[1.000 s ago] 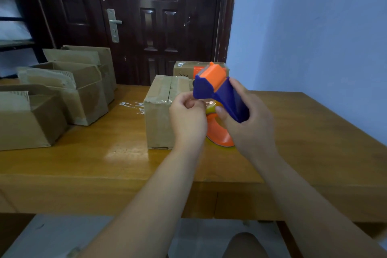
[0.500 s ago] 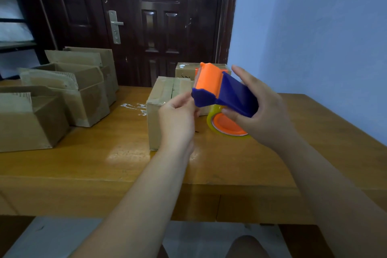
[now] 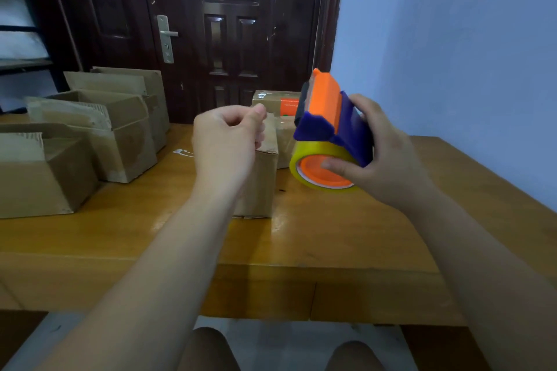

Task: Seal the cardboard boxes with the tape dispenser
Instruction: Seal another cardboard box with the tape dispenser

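Observation:
My right hand (image 3: 388,159) grips the blue and orange tape dispenser (image 3: 327,113) in the air, thumb on the orange hub of its yellowish tape roll (image 3: 303,155). A little to its left my left hand (image 3: 226,141) is held up, thumb pinched against the curled forefinger as if on the clear tape's end, which barely shows. Behind and below the left hand stands a closed cardboard box (image 3: 260,187) on the wooden table (image 3: 331,235). A second closed box (image 3: 269,99) with an orange label sits behind it.
Several open cardboard boxes (image 3: 120,141) stand along the table's left side, the nearest (image 3: 36,181) at the left edge. Scraps of clear tape (image 3: 182,152) lie on the table. A dark door (image 3: 229,39) is behind, a blue wall (image 3: 452,54) to the right.
My left hand has drawn away to the left from the dispenser's mouth. My right hand has lifted and turned the dispenser, so the roll's orange hub now faces me.

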